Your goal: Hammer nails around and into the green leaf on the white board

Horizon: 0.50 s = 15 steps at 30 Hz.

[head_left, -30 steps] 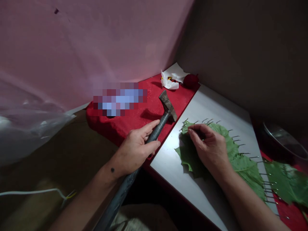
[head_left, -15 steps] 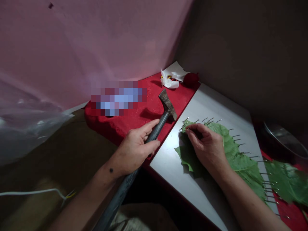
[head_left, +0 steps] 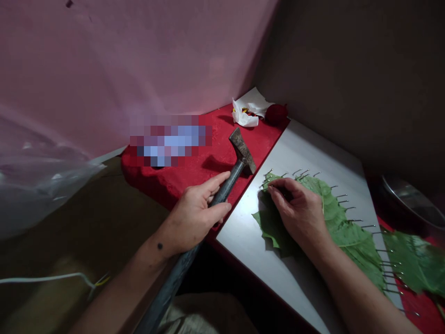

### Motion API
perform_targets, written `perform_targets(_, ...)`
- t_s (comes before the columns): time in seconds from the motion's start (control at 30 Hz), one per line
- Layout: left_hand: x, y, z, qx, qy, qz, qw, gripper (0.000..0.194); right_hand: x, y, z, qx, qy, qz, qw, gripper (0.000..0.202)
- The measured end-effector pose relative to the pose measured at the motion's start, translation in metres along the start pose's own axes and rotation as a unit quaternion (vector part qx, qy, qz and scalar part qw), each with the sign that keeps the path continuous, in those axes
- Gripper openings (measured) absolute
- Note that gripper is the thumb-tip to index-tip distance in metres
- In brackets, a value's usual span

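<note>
My left hand (head_left: 196, 213) is closed around the dark handle of a hammer (head_left: 227, 183). Its worn metal head is up over the red cloth, and the long handle runs back under my left forearm. A large green leaf (head_left: 354, 236) lies on a white board (head_left: 239, 227), with several nails (head_left: 342, 196) standing along its outer edge. Over the leaf's far left part, my right hand (head_left: 302, 204) has thumb and fingers pinched together. Nails stand right beside those fingertips; whatever is between them is too small to make out.
Red cloth (head_left: 222, 139) covers the surface beside the board. Crumpled white paper (head_left: 245, 118) and a dark red round object (head_left: 276, 113) sit at the back. To the right are a metal bowl (head_left: 410, 199) and another leaf (head_left: 417, 262). A white cable (head_left: 41, 279) hangs at lower left.
</note>
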<state>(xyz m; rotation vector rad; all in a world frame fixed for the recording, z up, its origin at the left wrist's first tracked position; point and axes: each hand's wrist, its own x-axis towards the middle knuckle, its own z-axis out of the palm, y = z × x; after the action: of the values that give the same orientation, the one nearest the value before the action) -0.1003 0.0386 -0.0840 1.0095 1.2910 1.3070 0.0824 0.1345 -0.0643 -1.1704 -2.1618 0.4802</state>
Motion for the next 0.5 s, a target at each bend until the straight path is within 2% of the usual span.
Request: perform_targets(0.5, -0.0002, -0.0001, -0.0004, 0.006, 0.001, -0.002, 1.0, 0.055, 0.0002, 0.0013, 0.0007, -0.008, 0.007, -0.023, 1.0, 0.011)
